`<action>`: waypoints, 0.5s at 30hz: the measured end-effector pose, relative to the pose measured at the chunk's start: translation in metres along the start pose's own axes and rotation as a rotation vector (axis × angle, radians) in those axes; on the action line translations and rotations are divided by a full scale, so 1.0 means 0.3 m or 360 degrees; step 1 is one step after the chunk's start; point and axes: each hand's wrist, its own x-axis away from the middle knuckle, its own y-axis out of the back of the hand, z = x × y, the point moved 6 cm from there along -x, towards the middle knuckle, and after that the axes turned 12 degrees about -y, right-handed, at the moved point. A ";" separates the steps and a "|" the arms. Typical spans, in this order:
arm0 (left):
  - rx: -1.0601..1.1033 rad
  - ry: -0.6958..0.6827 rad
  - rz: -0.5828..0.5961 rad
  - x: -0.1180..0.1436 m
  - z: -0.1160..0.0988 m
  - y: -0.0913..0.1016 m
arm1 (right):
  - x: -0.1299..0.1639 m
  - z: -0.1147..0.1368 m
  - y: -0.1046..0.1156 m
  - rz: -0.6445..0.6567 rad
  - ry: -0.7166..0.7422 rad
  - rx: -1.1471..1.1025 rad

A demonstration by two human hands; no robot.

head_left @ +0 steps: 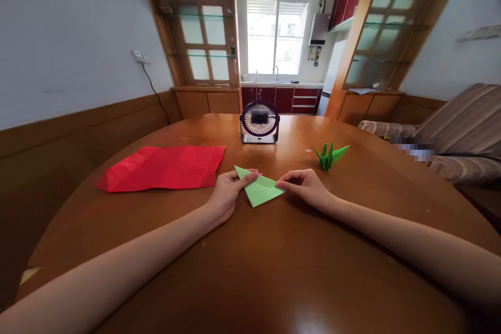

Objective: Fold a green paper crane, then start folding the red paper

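A light green sheet of origami paper (259, 191), folded into a triangle, is held between my two hands just above the table. My left hand (229, 190) grips its left side, thumb on top and fingers underneath. The right corner is pinched between the thumb and fingertips of my right hand (305, 187). One point of the triangle faces me, another points up and left past my left thumb. Beyond my right hand stands a folded green paper crane (329, 156).
Red creased paper (164, 168) lies on the wooden table (250, 282) to the left. A small round fan (260, 119) stands at the far middle. At the right is a striped sofa (462, 125). Past the table are wooden cabinets and a kitchen window.
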 end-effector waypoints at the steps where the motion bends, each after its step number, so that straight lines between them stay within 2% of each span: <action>1: 0.0004 0.0003 -0.0023 -0.004 0.000 0.006 | -0.001 0.000 0.002 -0.0008 0.0005 0.0020; 11: 0.0011 0.0056 0.0073 -0.012 -0.006 -0.001 | -0.021 -0.018 0.021 -0.0014 -0.0035 0.0084; 15: 0.0018 0.0037 0.0022 -0.021 -0.012 0.003 | -0.026 -0.032 0.020 -0.0010 -0.0038 0.0211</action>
